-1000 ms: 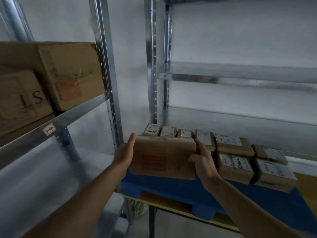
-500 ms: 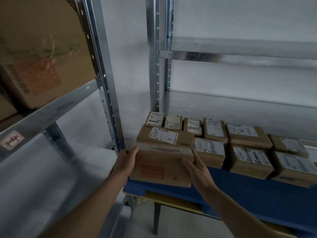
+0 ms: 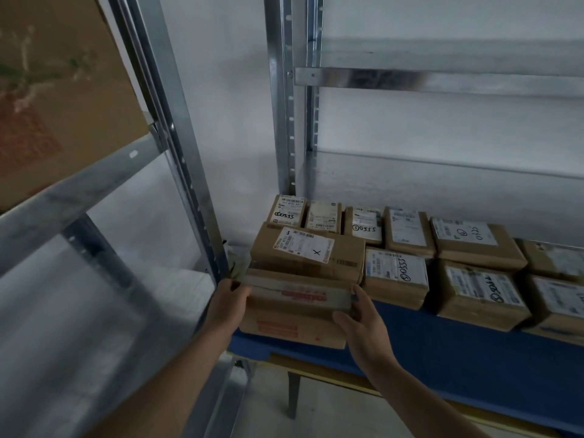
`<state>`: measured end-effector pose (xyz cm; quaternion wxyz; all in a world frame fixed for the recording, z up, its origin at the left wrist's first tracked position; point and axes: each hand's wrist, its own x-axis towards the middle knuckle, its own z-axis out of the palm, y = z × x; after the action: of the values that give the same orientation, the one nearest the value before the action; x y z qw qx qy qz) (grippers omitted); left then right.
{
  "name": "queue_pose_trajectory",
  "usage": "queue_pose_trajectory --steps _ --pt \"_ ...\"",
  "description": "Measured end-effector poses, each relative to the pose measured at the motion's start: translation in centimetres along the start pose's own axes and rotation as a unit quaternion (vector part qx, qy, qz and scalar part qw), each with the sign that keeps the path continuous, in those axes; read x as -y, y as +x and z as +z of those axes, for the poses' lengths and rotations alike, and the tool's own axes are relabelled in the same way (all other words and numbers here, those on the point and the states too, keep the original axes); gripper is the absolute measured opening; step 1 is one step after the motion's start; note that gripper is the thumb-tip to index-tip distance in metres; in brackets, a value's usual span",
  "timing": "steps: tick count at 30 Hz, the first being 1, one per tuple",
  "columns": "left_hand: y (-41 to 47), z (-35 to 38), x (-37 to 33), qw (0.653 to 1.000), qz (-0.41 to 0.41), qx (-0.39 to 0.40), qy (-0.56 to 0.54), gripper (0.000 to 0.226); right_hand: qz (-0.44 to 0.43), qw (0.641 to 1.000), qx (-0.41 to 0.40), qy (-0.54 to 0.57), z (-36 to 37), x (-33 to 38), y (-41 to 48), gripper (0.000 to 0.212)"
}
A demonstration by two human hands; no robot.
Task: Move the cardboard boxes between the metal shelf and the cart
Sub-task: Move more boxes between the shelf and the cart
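A brown cardboard box [image 3: 294, 314] with clear tape and red print sits at the left front corner of the blue surface [image 3: 458, 349]. My left hand [image 3: 229, 300] grips its left side and my right hand [image 3: 360, 314] grips its right side. Right behind it lies a labelled box marked with an X [image 3: 308, 252]. Several smaller labelled cardboard boxes [image 3: 396, 273] fill two rows to the right. The metal shelf [image 3: 281, 121] rises behind them with bare upper levels.
A second metal rack [image 3: 79, 188] stands at the left with a large cardboard box [image 3: 57, 90] on its upper level. Its upright post [image 3: 180, 147] stands close to my left hand. Grey floor shows below the blue surface.
The camera has tipped down and come closer. The held box has sunk from in front of the rows to the blue surface's corner, and both hands stay on its sides.
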<state>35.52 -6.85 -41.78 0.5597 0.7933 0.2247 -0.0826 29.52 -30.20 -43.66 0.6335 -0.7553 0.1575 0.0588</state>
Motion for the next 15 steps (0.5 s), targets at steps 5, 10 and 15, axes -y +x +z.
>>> queue_pose_trajectory --steps 5,10,15 --pt "0.0 -0.9 -0.1 0.997 0.073 0.024 0.016 0.039 -0.069 0.994 -0.039 -0.08 0.8 0.8 -1.6 0.074" --pt "0.5 -1.9 1.3 0.98 0.148 0.06 0.116 0.058 -0.093 0.986 -0.064 -0.123 1.6 0.3 -2.0 0.037" --pt "1.1 -2.0 2.7 0.962 0.183 0.068 0.19 0.053 -0.076 0.986 -0.048 -0.14 2.0 -0.8 -1.6 0.034"
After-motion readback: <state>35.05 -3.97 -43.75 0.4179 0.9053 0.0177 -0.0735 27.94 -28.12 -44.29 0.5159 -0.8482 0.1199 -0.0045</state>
